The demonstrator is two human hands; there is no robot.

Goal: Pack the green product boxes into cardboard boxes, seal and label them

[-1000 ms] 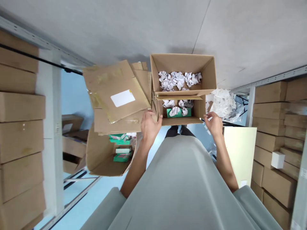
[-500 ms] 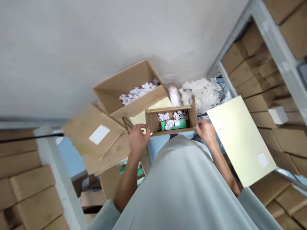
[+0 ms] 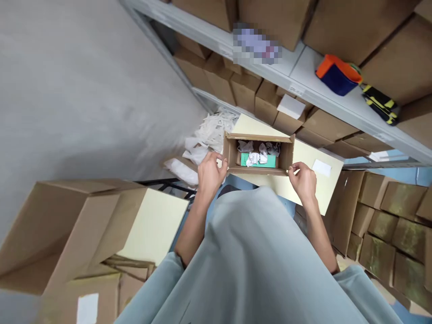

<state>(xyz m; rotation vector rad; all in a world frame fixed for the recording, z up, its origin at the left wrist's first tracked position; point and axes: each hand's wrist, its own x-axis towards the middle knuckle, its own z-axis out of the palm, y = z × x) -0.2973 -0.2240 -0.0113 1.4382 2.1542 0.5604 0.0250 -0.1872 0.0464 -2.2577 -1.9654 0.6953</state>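
I hold a small open cardboard box (image 3: 286, 155) in front of my chest, above the floor. My left hand (image 3: 209, 173) grips its left end with fingers curled round the wall. Its right front corner is gripped by my right hand (image 3: 303, 180). Inside lie crumpled white paper balls (image 3: 254, 157) and a green packet (image 3: 266, 163) beneath them. The box's flaps stand open.
A grey metal shelf (image 3: 303, 67) full of brown cartons runs along the top right, with an orange-and-blue pouch (image 3: 337, 74) and a yellow-black tool (image 3: 381, 104) on it. Pale yellow boards (image 3: 324, 180) lean below. A large open carton (image 3: 67, 225) lies at lower left. Loose white paper (image 3: 212, 132) is piled by the wall.
I have turned to the right with the small box in both hands. The large carton of crumpled paper has passed out of the middle, and the shelf of cartons has come into view.
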